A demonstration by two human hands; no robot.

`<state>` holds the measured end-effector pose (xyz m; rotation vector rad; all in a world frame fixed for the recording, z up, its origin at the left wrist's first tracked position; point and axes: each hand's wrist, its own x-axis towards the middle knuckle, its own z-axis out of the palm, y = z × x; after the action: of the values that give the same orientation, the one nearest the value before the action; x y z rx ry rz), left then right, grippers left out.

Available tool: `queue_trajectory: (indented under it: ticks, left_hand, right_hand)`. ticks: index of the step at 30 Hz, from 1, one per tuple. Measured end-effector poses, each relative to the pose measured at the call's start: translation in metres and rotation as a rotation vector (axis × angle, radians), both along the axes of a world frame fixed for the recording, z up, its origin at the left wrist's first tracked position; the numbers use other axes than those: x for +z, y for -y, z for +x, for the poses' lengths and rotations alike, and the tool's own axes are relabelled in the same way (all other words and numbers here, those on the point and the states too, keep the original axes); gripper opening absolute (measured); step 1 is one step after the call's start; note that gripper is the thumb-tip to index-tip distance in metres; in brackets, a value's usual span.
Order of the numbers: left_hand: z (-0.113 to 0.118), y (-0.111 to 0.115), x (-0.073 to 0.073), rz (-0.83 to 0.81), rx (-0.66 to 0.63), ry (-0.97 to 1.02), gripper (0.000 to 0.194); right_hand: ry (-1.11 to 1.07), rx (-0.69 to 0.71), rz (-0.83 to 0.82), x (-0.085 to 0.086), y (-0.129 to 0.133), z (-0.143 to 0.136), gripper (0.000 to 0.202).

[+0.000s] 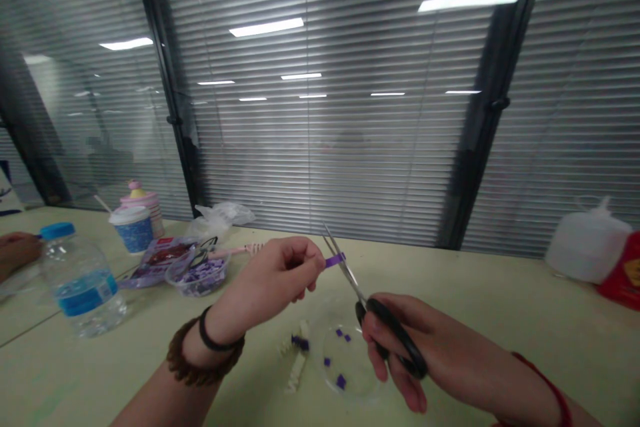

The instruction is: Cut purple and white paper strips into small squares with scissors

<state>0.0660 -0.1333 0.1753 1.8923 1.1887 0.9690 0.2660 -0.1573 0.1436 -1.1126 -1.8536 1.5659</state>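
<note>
My left hand (285,270) pinches one end of a narrow purple strip (334,260). The strip's other end lies between the blades of the black-handled scissors (356,287), near their tips. My right hand (400,340) is wrapped round the scissor handles, and the blades point up and slightly left. Below the hands, a clear round dish (327,383) holds several small purple pieces (341,381). Left of the dish lie pale twisted strips (297,373) with a dark purple piece (300,343) across them.
At left stand a water bottle (85,287), a blue cup (133,230) and a tub of purple scraps (200,277) beside a purple packet (160,257). Another person's hand (19,250) is at the far left. A white container (587,243) and red object (623,273) stand right.
</note>
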Motion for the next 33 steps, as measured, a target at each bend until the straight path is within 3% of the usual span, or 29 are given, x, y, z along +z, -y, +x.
queue_trajectory:
  ticks: [13,17,33]
  left_hand:
    - [-0.0055,-0.0018,0.0027,0.002,0.021,-0.013,0.022]
    - [-0.0084,-0.0046,0.0012,0.034,0.019,0.017,0.023]
    - [0.001,0.0004,0.0025,-0.014,-0.059,0.007,0.022]
  right_hand:
    - [0.016,-0.031,-0.013,0.0016,-0.0035,0.0037,0.04]
    - [0.042,-0.05,0.032,0.002,-0.0044,0.0078,0.045]
    - [0.085,0.014,0.05,0.0054,0.0016,0.0051,0.04]
